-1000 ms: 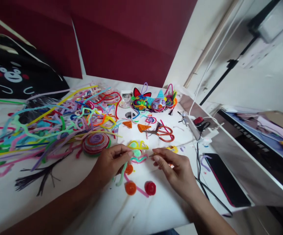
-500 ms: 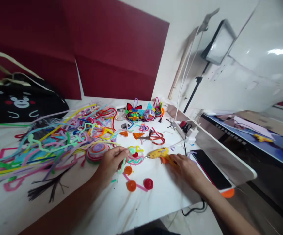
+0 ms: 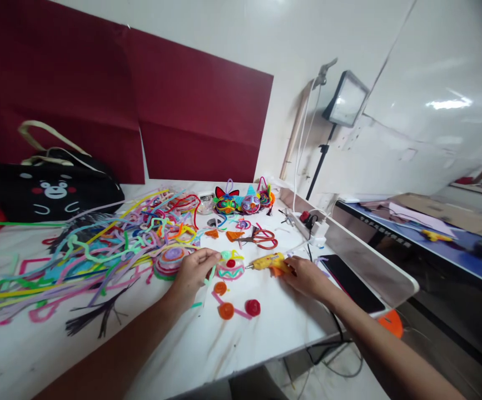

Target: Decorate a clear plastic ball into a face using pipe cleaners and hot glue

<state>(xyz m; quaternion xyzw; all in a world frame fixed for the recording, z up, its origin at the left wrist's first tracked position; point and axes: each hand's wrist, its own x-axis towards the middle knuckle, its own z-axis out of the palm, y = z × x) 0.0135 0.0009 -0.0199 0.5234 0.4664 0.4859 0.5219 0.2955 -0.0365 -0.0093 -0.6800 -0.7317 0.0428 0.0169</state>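
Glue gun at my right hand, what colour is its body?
Yellow: the glue gun shows in the head view, the only view here.

White characters (image 3: 384,232) run along the dark edge (image 3: 432,256) of a blue tabletop (image 3: 461,253) at right, too blurred to read.

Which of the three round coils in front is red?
The red coil, rightmost; the upper orange coil and lower orange coil lie left.
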